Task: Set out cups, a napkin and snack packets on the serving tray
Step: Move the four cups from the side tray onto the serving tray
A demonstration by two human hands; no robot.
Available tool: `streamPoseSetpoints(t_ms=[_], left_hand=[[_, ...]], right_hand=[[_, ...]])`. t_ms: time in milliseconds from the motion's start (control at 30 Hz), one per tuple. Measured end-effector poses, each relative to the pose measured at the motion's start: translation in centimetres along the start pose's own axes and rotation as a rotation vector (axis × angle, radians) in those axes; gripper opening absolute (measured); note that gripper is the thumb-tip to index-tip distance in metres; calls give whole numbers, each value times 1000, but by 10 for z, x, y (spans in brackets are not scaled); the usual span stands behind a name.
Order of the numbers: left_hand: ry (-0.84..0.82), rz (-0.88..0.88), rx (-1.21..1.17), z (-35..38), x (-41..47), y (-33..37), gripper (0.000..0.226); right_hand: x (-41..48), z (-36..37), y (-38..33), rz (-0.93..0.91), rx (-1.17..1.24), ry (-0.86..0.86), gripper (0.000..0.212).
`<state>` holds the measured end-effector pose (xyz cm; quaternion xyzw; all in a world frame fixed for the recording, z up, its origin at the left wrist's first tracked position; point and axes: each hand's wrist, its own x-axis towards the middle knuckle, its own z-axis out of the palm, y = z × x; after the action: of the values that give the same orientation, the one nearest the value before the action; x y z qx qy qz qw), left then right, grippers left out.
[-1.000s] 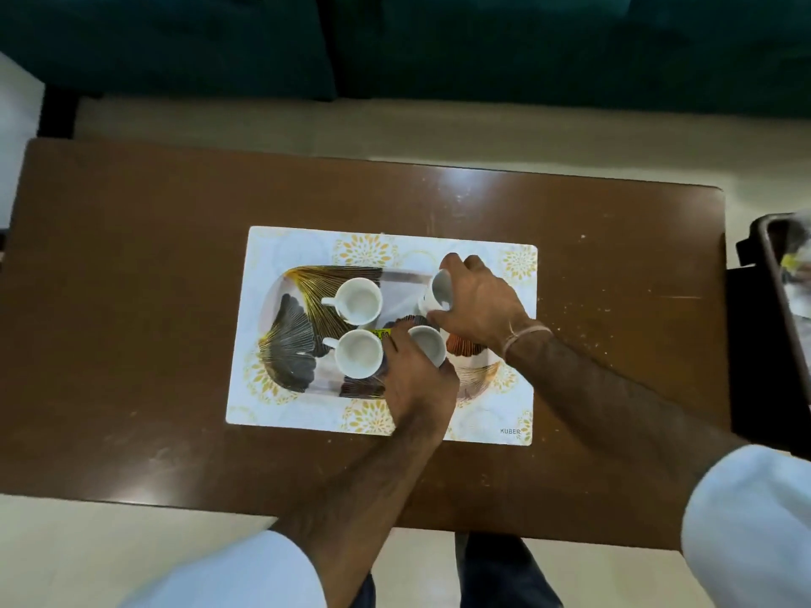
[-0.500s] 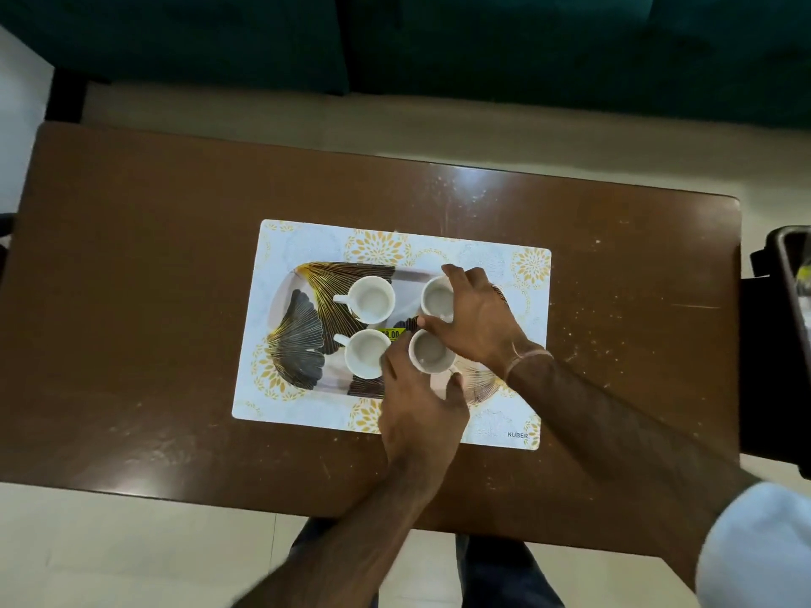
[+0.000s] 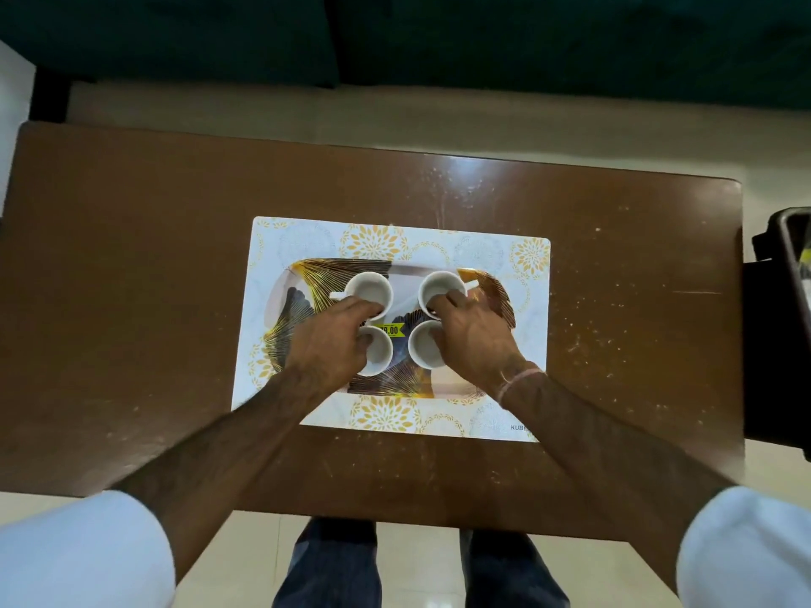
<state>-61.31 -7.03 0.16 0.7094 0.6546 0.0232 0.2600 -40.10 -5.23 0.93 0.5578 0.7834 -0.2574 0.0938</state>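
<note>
A serving tray (image 3: 281,297) with a black and gold leaf print lies on a white placemat (image 3: 307,239). Several white cups stand upright on it in a square. My left hand (image 3: 329,344) rests on the left pair, with fingertips on the far left cup (image 3: 368,288) and the thumb at the near left cup (image 3: 382,352). My right hand (image 3: 476,340) grips the right pair, with fingers on the far right cup (image 3: 441,283) and the thumb inside the near right cup (image 3: 422,349). No napkin or snack packets are in sight.
The placemat sits mid-way on a brown wooden table (image 3: 131,300). A yellow price sticker (image 3: 389,330) shows between the cups. A dark bin or crate (image 3: 785,265) stands beyond the table's right edge. A teal sofa (image 3: 526,37) runs along the far side.
My left hand has left the near right cup and shifted left onto the two left cups. My right hand now spans both right cups, which stand upright.
</note>
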Motion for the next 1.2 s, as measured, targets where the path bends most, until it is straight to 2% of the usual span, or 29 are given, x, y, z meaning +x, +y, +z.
streamPoseSetpoints(t_ms=[200,433,567,667,800,933,1067,1200], left_hand=[[85,66,4,2,1,-4,31],[118,74,-13,6,2,-6,29],[112,85,-9,4,1,-6,30],[113,87,-9,1,-1,-3,41],[202,95,-115,-5,-3,5,47],[296,93,-230,-8,9,31,30],[277,83,-323,2,32,78,20],[218,157,-346,19,55,138,20]], right_hand=[[6,6,-9,-9,60,-1,37],[8,14,-23,-30,84,32,34],[8,16,-24,-16,72,48,36],[8,14,-25,-18,53,42,40],[1,9,-23,-36,101,95,50],[-11,1,-13,-31,222,222,52],[-22,-10,19,-17,330,314,46],[-39,-20,77,57,395,397,39]])
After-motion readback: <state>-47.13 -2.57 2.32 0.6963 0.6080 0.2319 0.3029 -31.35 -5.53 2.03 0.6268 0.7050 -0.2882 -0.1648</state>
